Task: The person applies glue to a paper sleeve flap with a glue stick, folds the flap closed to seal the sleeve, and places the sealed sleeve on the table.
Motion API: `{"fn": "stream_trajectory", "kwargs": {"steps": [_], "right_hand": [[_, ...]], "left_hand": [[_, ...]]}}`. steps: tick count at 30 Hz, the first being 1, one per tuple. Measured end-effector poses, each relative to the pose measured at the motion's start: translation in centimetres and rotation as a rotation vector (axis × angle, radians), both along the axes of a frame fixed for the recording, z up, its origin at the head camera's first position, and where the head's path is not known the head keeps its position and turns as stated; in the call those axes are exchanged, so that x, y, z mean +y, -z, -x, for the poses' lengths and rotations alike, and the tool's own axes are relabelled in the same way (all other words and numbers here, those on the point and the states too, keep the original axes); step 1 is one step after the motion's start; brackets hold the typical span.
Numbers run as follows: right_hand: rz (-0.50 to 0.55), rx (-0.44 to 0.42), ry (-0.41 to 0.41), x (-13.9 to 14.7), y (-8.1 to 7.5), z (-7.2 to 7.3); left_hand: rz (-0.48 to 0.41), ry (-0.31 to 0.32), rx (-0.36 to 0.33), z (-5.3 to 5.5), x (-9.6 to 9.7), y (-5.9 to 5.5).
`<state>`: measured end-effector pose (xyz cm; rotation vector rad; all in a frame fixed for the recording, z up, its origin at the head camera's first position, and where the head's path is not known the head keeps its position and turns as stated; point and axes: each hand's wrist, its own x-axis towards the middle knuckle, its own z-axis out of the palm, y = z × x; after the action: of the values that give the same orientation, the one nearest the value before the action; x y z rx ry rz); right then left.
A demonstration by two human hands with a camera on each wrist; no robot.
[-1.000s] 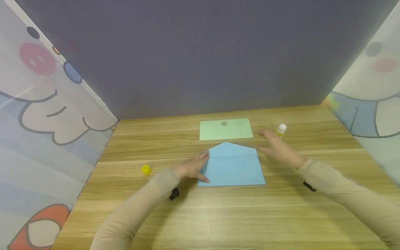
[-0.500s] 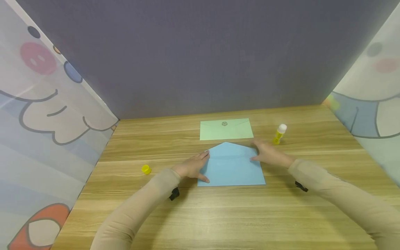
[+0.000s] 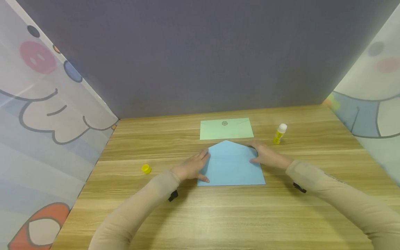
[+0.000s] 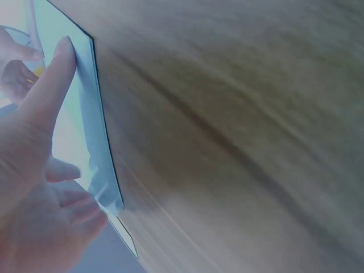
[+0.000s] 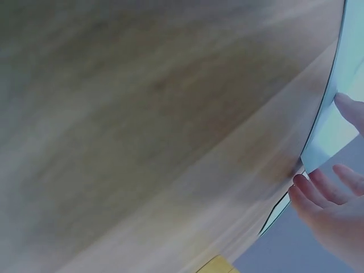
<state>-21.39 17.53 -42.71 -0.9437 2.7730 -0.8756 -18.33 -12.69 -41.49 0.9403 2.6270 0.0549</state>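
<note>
On the table, a blue envelope, its flap unfolded, is touched at opposite sides by the left hand and right hand, both loosely spread; positioning seems under way, and the flap probably needs to be folded.

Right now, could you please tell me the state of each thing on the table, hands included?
Blue envelope: flat, flap unfolded
Green envelope: flat, flap closed
Glue stick: standing, white end up
Yellow cap: apart from the glue stick
Left hand: resting on blue envelope
Right hand: at blue envelope's right edge
</note>
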Motion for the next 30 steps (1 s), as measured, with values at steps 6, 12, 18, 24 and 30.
{"fn": "stream_trajectory", "kwargs": {"steps": [6,12,18,24,30], "right_hand": [[0.004,0.064,-0.018,-0.2,0.3,-0.2],[-0.012,0.097,-0.025,-0.4,0.4,-0.5],[-0.023,0.123,-0.034,-0.2,0.4,-0.9],[-0.06,0.201,-0.06,-0.1,0.4,-1.3],[-0.088,0.276,-0.088,0.2,0.4,-1.8]], "left_hand": [[-0.056,-0.032,0.048,-0.1,0.1,0.1],[-0.081,-0.063,0.047,0.0,0.0,0.1],[-0.084,-0.038,0.086,-0.2,0.0,0.0],[-0.098,-0.021,0.154,-0.5,0.0,0.2],[-0.108,0.0,0.209,-0.7,0.0,0.5]]}}
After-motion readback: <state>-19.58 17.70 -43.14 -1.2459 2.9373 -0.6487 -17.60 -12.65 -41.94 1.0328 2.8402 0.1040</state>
